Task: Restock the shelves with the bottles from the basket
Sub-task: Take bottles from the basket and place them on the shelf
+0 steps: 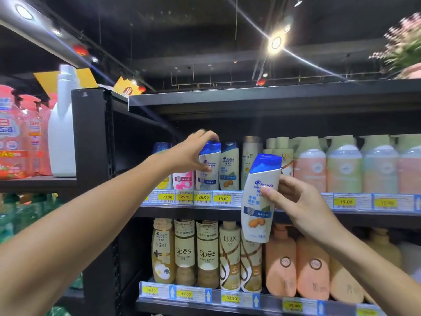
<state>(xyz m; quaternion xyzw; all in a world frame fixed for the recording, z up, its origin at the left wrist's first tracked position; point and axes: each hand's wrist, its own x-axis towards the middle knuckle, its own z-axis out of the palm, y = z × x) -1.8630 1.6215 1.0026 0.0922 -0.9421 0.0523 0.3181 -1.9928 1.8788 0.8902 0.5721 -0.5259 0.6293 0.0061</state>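
My left hand (193, 151) reaches up to the upper shelf (227, 208) and grips the blue cap of a white shampoo bottle (208, 169) standing in the row there. My right hand (298, 201) holds a second white shampoo bottle with a blue cap (259, 201) in front of the shelf, tilted a little to the right, thumb across its label. Beside the left-hand bottle stands another of the same brand (229, 167). The basket is out of view.
Pale green and peach pump bottles (341, 165) fill the upper shelf's right side. The lower shelf (227, 299) carries cream and gold bottles (206, 252) and orange bottles (281, 263). A black upright post (91, 156) divides off a left bay with pink bottles (13, 133) and a white jug (62, 133).
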